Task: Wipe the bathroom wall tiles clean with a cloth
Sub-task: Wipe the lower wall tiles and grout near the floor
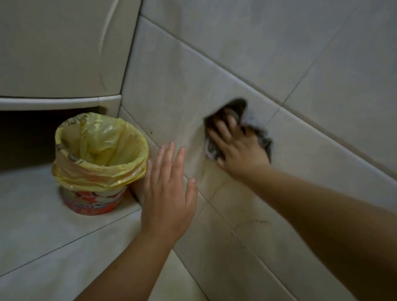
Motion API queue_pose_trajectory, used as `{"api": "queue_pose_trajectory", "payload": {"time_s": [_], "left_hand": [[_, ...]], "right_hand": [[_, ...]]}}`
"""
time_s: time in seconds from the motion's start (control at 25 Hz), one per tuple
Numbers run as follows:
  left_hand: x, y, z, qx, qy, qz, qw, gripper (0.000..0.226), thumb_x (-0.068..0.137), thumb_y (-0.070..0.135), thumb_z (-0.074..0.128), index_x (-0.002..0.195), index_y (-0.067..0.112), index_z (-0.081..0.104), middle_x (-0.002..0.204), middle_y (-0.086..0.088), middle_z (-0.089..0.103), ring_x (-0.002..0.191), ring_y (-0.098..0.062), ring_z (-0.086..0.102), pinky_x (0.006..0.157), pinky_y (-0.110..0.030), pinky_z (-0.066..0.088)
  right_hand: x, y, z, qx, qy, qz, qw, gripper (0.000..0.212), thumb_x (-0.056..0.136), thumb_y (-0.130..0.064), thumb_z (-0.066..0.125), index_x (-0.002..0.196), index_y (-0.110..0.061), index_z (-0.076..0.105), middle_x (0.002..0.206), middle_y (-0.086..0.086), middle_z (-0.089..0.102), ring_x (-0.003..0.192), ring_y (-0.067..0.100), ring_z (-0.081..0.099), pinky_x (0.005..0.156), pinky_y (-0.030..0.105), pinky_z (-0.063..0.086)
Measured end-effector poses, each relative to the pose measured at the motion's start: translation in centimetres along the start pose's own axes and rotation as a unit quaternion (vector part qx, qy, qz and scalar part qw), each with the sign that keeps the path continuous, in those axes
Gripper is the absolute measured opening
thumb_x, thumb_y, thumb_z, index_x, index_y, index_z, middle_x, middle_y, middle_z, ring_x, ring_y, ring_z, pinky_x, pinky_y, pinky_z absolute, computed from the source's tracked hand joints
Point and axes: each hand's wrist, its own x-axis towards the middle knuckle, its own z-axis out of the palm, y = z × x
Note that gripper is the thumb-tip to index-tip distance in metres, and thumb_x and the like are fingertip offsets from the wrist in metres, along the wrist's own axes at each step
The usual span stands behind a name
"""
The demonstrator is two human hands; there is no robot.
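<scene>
Beige wall tiles [303,51] with grey grout lines fill the right side of the head view. My right hand [235,145] presses a dark grey cloth [238,108] flat against a low tile, fingers spread over it. The cloth bunches out around the hand. My left hand [168,187] is flat with straight fingers, palm toward the wall near the corner where wall meets floor. It holds nothing. Small dark specks mark the lower tiles [257,222].
A small bin [98,198] lined with a yellow plastic bag [100,154] stands on the floor in the corner, just left of my left hand. A white cabinet [47,48] hangs above it. Pale floor tiles [35,230] stretch to the left.
</scene>
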Motion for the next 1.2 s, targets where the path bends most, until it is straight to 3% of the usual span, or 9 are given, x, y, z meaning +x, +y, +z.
{"api": "queue_pose_trajectory", "payload": {"time_s": [0.08,0.16,0.28,0.44,0.6,0.72,0.88,1.04,1.2], "left_hand": [[-0.1,-0.5,0.0,0.001,0.001,0.001,1.000,0.062,0.095,0.037,0.033,0.153,0.014,0.032,0.162,-0.007,0.026,0.152,-0.021,0.016,0.122,-0.051,0.017],[-0.1,-1.0,-0.1,0.004,0.001,0.001,1.000,0.062,0.095,0.037,0.033,0.152,0.013,0.033,0.162,-0.007,0.028,0.152,-0.021,0.017,0.122,-0.051,0.018],[0.2,-1.6,-0.1,0.016,0.000,-0.002,1.000,0.062,0.095,0.038,0.032,0.151,0.012,0.035,0.161,-0.008,0.029,0.152,-0.022,0.017,0.122,-0.051,0.018],[0.4,-2.1,-0.4,0.019,-0.003,-0.013,1.000,0.063,0.096,0.039,0.030,0.153,0.013,0.031,0.163,-0.007,0.026,0.153,-0.021,0.014,0.123,-0.049,0.015],[-0.1,-3.2,-0.8,0.035,-0.005,-0.009,0.999,0.063,0.096,0.039,0.030,0.153,0.013,0.033,0.163,-0.006,0.025,0.152,-0.020,0.014,0.123,-0.048,0.013],[-0.7,-4.1,-1.2,0.051,-0.007,-0.003,0.999,0.063,0.096,0.039,0.031,0.152,0.012,0.035,0.163,-0.006,0.026,0.152,-0.020,0.016,0.124,-0.047,0.013],[-1.2,-4.7,-1.9,0.073,-0.014,0.013,0.997,0.062,0.096,0.038,0.031,0.151,0.010,0.038,0.162,-0.007,0.028,0.151,-0.022,0.020,0.123,-0.048,0.015],[-1.4,-5.4,-2.3,0.078,-0.016,0.007,0.997,0.061,0.096,0.037,0.031,0.149,0.009,0.039,0.160,-0.009,0.031,0.151,-0.024,0.021,0.123,-0.048,0.016],[-1.8,-5.1,-1.9,0.078,-0.027,0.003,0.997,0.061,0.096,0.038,0.030,0.150,0.009,0.038,0.160,-0.009,0.031,0.151,-0.024,0.021,0.122,-0.050,0.018]], "right_hand": [[-3.3,-1.2,1.4,0.021,-0.039,-0.067,0.997,0.062,0.079,-0.043,0.042,0.134,-0.020,0.059,0.142,0.009,0.054,0.132,0.030,0.049,0.094,0.041,0.045],[-5.0,1.0,0.8,0.024,-0.016,-0.084,0.996,0.062,0.075,-0.047,0.048,0.129,-0.021,0.064,0.135,0.009,0.060,0.127,0.031,0.054,0.091,0.039,0.043],[-2.8,5.4,-2.7,-0.033,0.072,0.009,0.997,0.066,0.084,-0.052,0.042,0.143,-0.023,0.047,0.148,0.009,0.044,0.140,0.032,0.028,0.096,0.047,0.042],[3.6,3.9,-4.2,-0.011,0.039,0.061,0.997,0.069,0.095,-0.050,0.038,0.154,-0.023,0.018,0.161,0.008,0.012,0.147,0.031,0.001,0.113,0.053,0.008],[3.8,-3.3,1.2,0.017,0.009,-0.027,0.999,0.075,0.073,-0.046,0.070,0.141,-0.019,0.051,0.148,0.010,0.044,0.140,0.031,0.037,0.093,0.044,0.046],[-1.1,-7.0,5.9,0.046,-0.038,-0.108,0.992,0.076,0.055,-0.041,0.081,0.125,-0.016,0.067,0.132,0.008,0.062,0.124,0.029,0.057,0.072,0.030,0.053],[-9.4,-5.4,6.8,0.096,-0.030,-0.211,0.972,0.059,0.073,-0.040,0.046,0.122,-0.015,0.068,0.131,0.008,0.062,0.130,0.028,0.044,0.086,0.037,0.052],[-6.5,-0.6,2.9,0.056,0.034,-0.119,0.991,0.059,0.078,-0.042,0.044,0.129,-0.020,0.064,0.138,0.009,0.057,0.130,0.031,0.051,0.082,0.039,0.050],[0.0,-3.4,2.3,0.064,0.003,-0.040,0.997,0.067,0.092,-0.043,0.051,0.152,-0.024,0.029,0.162,0.006,0.017,0.150,0.028,0.011,0.111,0.046,0.025]]}}
